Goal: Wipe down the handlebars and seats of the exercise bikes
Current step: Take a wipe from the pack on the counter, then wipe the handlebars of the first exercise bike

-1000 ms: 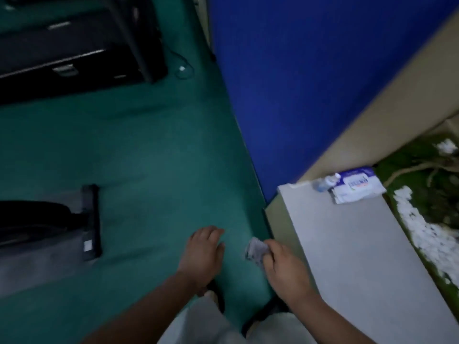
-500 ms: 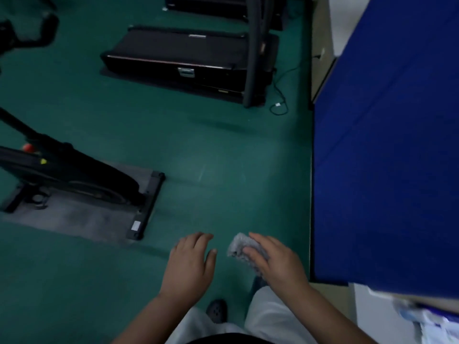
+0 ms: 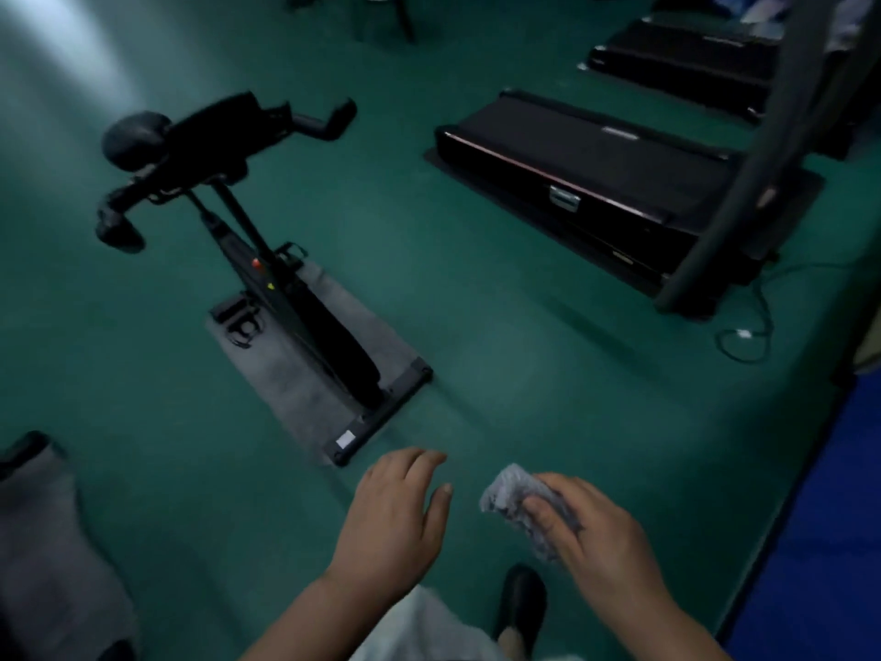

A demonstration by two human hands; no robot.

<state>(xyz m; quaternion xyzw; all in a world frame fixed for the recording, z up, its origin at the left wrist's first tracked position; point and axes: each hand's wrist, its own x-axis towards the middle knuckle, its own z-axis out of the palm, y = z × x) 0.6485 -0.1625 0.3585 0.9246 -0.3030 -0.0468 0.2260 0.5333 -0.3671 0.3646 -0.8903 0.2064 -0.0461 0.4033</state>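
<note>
**A:** Where are we in the job?

**B:** By my reading, on the approach, with no wiping begun. Nearest to me, my right hand (image 3: 598,531) has its fingers curled round a crumpled grey wipe (image 3: 512,498), which bunches out past the fingertips. My left hand (image 3: 398,512) is just beside it, palm down, fingers relaxed and slightly spread, holding nothing and touching nothing.

**A:** And the bike?

**B:** The exercise bike (image 3: 286,288) stands ahead and to my left on a grey mat (image 3: 295,379), well apart from both hands. Its base bar is the closest part. The handlebars (image 3: 329,121) sit up at the far end, next to a rounded dark shape that may be the seat, though it's too blurred for me to be sure.

**A:** So the next move?

**B:** I'd say step forward along the green floor (image 3: 524,364) until the handlebars are in reach, then bring the wipe onto the grips. The free hand could steady the frame.

**A:** Anything beyond?

**B:** Two treadmills (image 3: 596,169) further off to the right. Not my concern.
</note>
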